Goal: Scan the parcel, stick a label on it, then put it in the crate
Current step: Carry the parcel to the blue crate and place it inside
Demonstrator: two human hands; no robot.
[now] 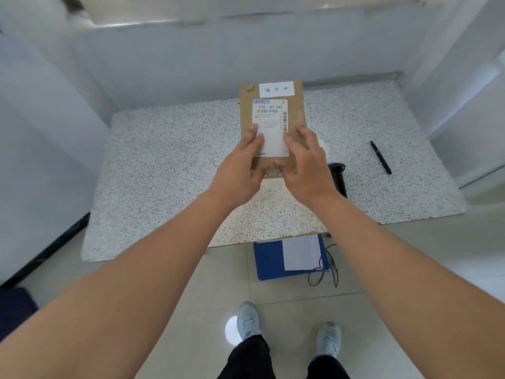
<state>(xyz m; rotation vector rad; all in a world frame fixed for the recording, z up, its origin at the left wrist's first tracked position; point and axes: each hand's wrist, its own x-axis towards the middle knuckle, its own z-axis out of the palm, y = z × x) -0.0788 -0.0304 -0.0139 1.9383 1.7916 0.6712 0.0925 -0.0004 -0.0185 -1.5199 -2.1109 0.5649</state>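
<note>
Both hands hold the brown parcel [273,116] above the speckled table [169,165]. The left hand [240,165] and right hand [306,162] clamp its near end, thumbs at the near edge, fingers spread on top beside the shipping label [270,124]. A small white label [276,89] sits at the far end, beyond the fingers. A pen [381,157] lies well right of the right hand.
</note>
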